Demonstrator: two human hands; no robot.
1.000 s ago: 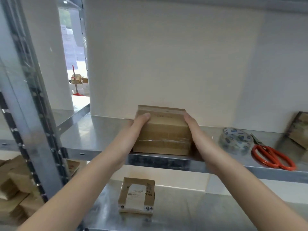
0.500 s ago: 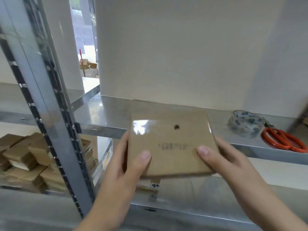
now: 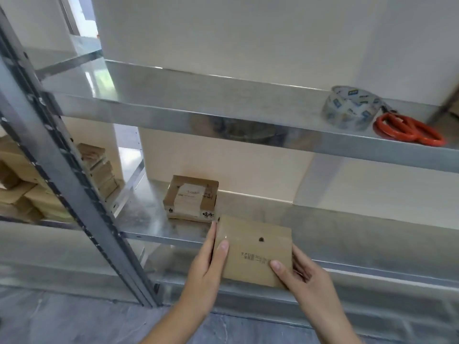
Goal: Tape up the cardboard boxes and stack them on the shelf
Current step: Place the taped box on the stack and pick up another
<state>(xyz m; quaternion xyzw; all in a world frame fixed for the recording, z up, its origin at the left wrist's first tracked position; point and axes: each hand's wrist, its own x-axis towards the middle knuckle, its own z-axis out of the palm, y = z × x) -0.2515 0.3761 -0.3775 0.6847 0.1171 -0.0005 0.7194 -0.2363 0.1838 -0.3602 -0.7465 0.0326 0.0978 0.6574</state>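
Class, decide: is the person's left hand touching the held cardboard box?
Touching. The head view shows the left hand gripping the cardboard box, thumb laid on its face.

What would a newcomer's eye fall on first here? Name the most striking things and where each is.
The plain cardboard box, gripped between the left hand and the right hand low in the middle, before the lower shelf. Then the bright orange scissors beside the clear tape roll at the right end of the upper shelf. A labelled box sits on the lower shelf behind the held one.
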